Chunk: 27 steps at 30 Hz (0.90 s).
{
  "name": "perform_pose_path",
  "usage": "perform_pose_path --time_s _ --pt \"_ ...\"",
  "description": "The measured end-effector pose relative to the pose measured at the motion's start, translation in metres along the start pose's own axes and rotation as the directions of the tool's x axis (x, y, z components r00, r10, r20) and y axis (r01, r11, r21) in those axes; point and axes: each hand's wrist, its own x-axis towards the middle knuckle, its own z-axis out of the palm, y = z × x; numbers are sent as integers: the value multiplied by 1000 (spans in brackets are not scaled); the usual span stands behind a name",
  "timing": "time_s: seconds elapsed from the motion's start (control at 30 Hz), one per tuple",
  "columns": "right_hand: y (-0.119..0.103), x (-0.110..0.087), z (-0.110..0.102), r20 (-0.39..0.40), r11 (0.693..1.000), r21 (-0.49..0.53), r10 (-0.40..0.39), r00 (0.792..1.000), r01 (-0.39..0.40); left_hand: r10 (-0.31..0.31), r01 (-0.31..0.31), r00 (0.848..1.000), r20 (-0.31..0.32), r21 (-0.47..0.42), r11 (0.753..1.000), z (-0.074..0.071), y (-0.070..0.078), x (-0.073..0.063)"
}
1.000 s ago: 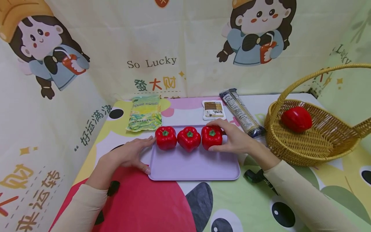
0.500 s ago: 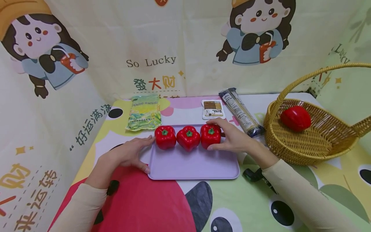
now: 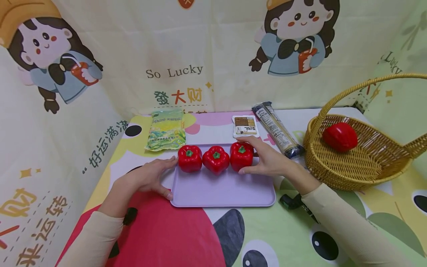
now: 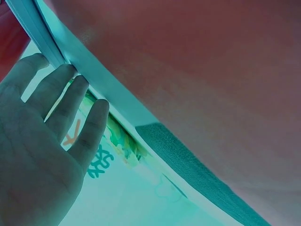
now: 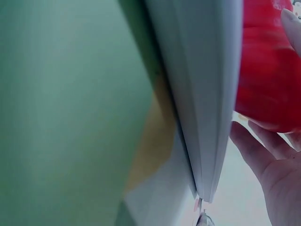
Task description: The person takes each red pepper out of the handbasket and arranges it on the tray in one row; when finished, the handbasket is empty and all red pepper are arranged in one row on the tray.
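Observation:
Three red bell peppers with green stems stand in a row along the back of a lilac tray. My right hand grips the rightmost bell pepper, thumb in front and fingers behind it; the right wrist view shows this pepper between thumb and fingers. Left of it are the middle bell pepper and the left bell pepper. At the tray's left edge lies my left hand, its fingertips by the left pepper and its thumb at the rim. Its fingers look extended in the left wrist view.
Behind the tray lie a green-yellow packet, a small white-brown packet and a long dark-ended package. To the right stands a wicker basket with a tall handle, holding another red pepper. A printed cloth wall closes the back.
The rightmost pepper in my right hand has shifted very slightly left and back on the tray. My left hand has stayed in place.

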Motion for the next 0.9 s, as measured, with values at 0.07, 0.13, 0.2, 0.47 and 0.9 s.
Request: perform_pose_path --time_s 0.07,0.13,0.2,0.47,0.9 --pt "0 0 -1 0 1000 -4 -5 1000 5 1 -1 1000 -1 -2 1000 0 0 0" --pt "0 -1 -2 -4 1000 -5 -19 1000 19 6 -6 1000 -3 0 1000 0 1 1" --pt "-1 -1 -3 -8 1000 -5 -30 1000 30 4 -4 1000 -4 3 1000 1 1 1" --pt "-2 -5 -12 -3 999 35 -28 1000 28 16 -16 1000 -7 8 1000 2 0 2" --pt "-2 -16 -29 -12 998 -4 -64 998 64 -12 12 1000 1 16 1000 1 0 0"
